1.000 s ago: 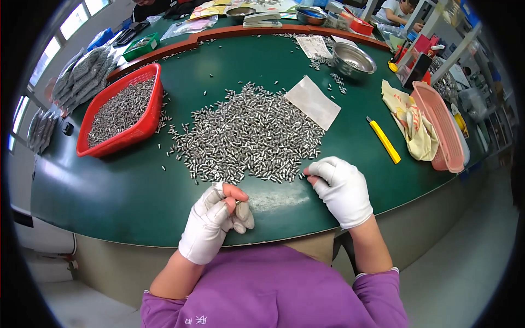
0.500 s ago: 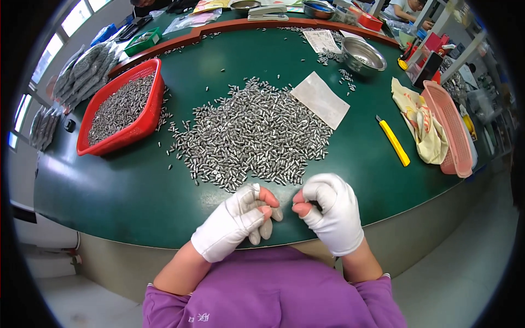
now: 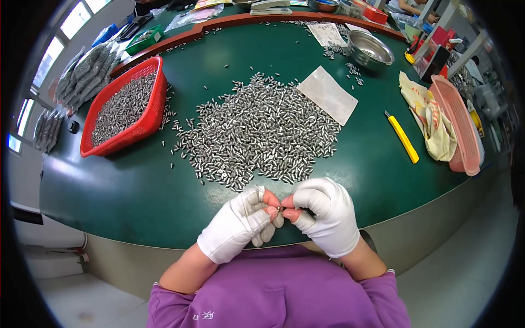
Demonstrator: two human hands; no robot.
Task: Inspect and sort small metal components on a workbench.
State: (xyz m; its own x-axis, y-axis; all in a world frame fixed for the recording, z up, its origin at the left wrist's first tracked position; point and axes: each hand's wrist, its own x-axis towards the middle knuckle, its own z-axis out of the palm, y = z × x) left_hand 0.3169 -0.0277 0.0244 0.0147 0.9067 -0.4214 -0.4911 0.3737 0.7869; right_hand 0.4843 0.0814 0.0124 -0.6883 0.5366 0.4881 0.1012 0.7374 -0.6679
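My left hand, in a white glove with thumb and forefinger tips bare, pinches a small metal part. Its other fingers curl beneath. My right hand, gloved the same way, has thumb and forefinger closed in a pinch right against the left fingertips. What lies between the right fingertips is too small to make out. Just beyond both hands spreads a large heap of small silvery bullet-shaped metal parts on the green table.
A red basket full of like parts stands left. A paper sheet overlaps the heap's right side. Farther right lie a yellow utility knife, a cream cloth bag and a pink basket. A steel bowl sits behind.
My right hand has moved left, bringing its fingertips against those of my left hand. The metal part now shows between them. The whole view has shifted slightly.
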